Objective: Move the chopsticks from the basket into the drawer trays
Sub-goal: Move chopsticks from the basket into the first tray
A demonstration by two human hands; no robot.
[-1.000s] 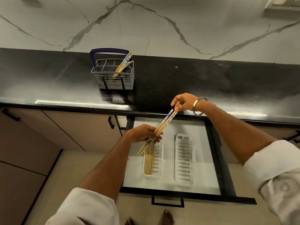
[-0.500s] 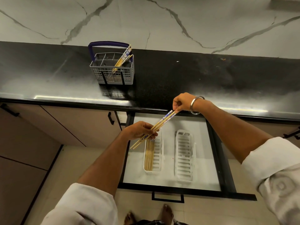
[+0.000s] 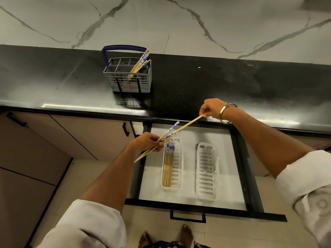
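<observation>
Pinching one chopstick (image 3: 186, 124) by its plain end, the right hand (image 3: 212, 108) draws it from the bundle (image 3: 157, 143) gripped by the left hand (image 3: 146, 143), likely to sort pairs above the left tray (image 3: 176, 163); more wait in the basket (image 3: 128, 76).

Dim, warm indoor light, slightly greenish cast overall. Black countertop (image 3: 197, 81) picks up a long streak of glare along its front edge, both left & right, plus hazy pale sheen across the left part. Basket (image 3: 128, 76) throws a dark reflection/shadow toward the front edge. Drawer (image 3: 189, 199) floor is the brightest patch, w/ soft shadows beside the trays (image 3: 206, 170). Wide-angle distortion is obvious: counter edge bows, marble wall (image 3: 161, 20) stretches at the corners. Centre is fairly sharp; sleeves near the bottom corners look soft & smeared. Mild compression noise in dark areas.
</observation>
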